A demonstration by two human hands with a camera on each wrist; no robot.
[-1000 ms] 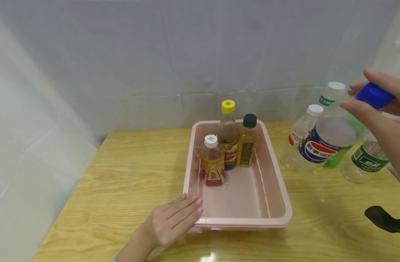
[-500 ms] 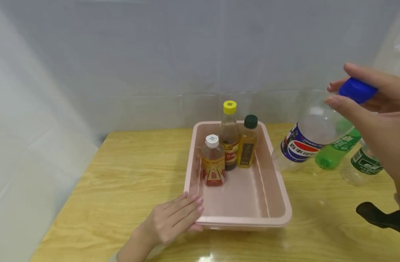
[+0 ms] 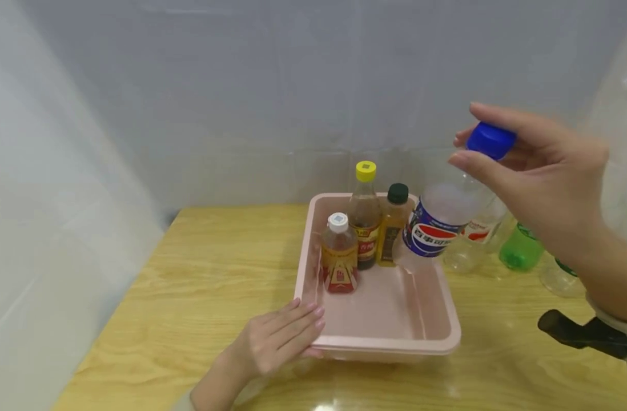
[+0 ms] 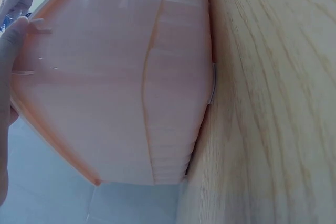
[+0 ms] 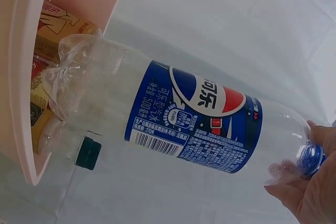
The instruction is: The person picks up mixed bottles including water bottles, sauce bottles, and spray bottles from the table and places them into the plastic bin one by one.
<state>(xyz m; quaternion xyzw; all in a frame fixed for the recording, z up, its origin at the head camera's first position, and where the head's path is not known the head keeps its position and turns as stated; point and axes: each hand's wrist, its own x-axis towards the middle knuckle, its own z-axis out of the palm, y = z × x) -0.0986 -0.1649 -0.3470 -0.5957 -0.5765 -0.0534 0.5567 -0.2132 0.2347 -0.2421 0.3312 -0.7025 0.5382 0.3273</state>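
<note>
My right hand (image 3: 550, 171) pinches the blue cap (image 3: 491, 141) of a clear Pepsi bottle (image 3: 430, 234) between thumb and fingers. The bottle hangs tilted, its base over the right side of a pink plastic tub (image 3: 380, 345); in the right wrist view its base overlaps the tub's rim. My left hand (image 3: 274, 342) holds the tub's near left corner, fingers laid over the rim and thumb below it. Inside the tub stand a white-capped bottle (image 3: 340, 265), a yellow-capped dark sauce bottle (image 3: 365, 220) and a dark-green-capped bottle (image 3: 393, 225) of amber liquid.
On the wooden table (image 3: 200, 274), right of the tub, stand a clear bottle with a red label (image 3: 476, 233), a green bottle (image 3: 521, 251) and another clear bottle (image 3: 562, 279), partly hidden by my right arm. A pale sheet (image 3: 241, 103) hangs behind.
My right hand has carried the Pepsi bottle leftward, from among the bottles on the right to over the tub's right side. The left hand keeps its place on the tub's corner.
</note>
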